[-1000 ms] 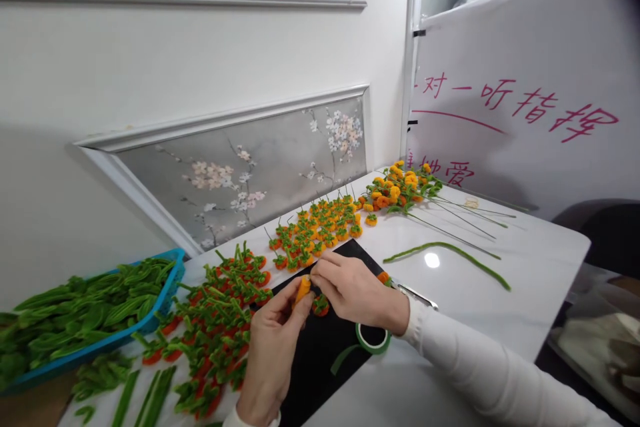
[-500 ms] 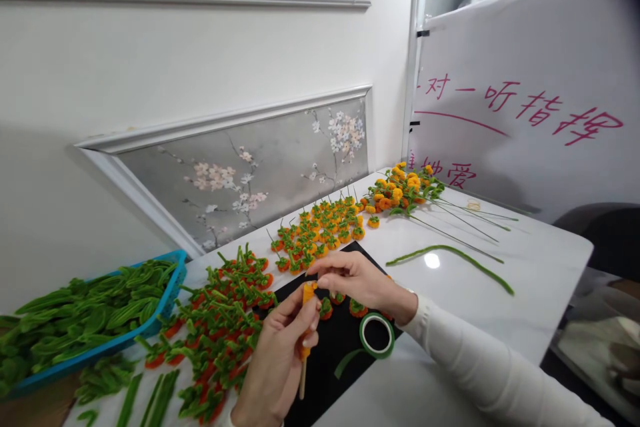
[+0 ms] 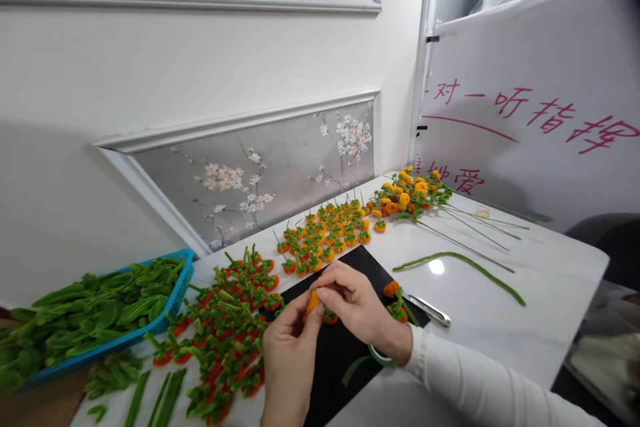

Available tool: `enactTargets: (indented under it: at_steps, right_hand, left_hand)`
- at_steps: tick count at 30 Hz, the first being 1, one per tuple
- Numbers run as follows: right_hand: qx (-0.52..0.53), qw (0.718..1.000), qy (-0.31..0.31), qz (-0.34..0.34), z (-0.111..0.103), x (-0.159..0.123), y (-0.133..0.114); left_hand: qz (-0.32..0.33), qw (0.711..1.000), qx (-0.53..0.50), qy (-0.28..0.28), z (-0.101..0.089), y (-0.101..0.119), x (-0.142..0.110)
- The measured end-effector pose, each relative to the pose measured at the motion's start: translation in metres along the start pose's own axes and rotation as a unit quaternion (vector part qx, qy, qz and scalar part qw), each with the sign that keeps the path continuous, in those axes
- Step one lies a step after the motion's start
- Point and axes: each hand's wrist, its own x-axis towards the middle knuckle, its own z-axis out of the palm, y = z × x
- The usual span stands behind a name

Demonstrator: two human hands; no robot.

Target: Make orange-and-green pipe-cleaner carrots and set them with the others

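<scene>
Drawn in against the left hand [image 3: 293, 347] since half a second ago, the white-sleeved right hand [image 3: 357, 307] now has its fingers curled rather than stretched out, and its wrist covers most of a tape roll that then lay in plain view. From where I stand, a glossy white counter [image 3: 490, 347] carries the whole arrangement. At left, a blue plastic basket [image 3: 186, 275] holds fuzzy green leaf shapes [image 3: 120, 300]. Nearer the hands, a dense group of fuzzy red-orange rounds with green stalks [image 3: 225, 330] borders a flat black mat [image 3: 345, 373]; beyond it sit yellow-orange rounds with green tops [image 3: 337, 230] and a bundle of yellow-orange flowers on long stems [image 3: 407, 193]. One bent, fuzzy green strip [image 3: 456, 255] lies to the right, near a slim silver metal tool [image 3: 435, 313]. Partly visible at the mat's edge is the green tape roll [image 3: 384, 360]. Smallest, a fuzzy orange piece [image 3: 313, 302] stands above the mat, pinched between left thumb and fingers; the right grip is nearly closed at its upper end, though whether it pinches the piece cannot be told.
</scene>
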Motion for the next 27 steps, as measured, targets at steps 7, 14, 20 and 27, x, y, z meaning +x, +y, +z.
enactTargets:
  at_steps: [7, 14, 20, 27]
  right_hand:
    - [-0.084, 0.996, -0.011, -0.03, 0.007, -0.005, -0.008]
    - [-0.101, 0.994, -0.028, -0.029, -0.006, 0.004, -0.003]
    - [-0.039, 0.998, -0.048, -0.001, -0.037, 0.014, -0.008]
    - [-0.012, 0.992, -0.12, 0.042, -0.045, 0.011, -0.004]
  left_hand:
    - [0.039, 0.991, 0.121, 0.036, -0.004, -0.007, 0.001]
    - [0.018, 0.995, 0.096, -0.02, -0.003, 0.0, 0.006]
    - [0.001, 0.988, 0.043, -0.15, -0.009, 0.018, 0.011]
    - [0.082, 0.979, 0.173, -0.068, -0.017, 0.011, 0.012]
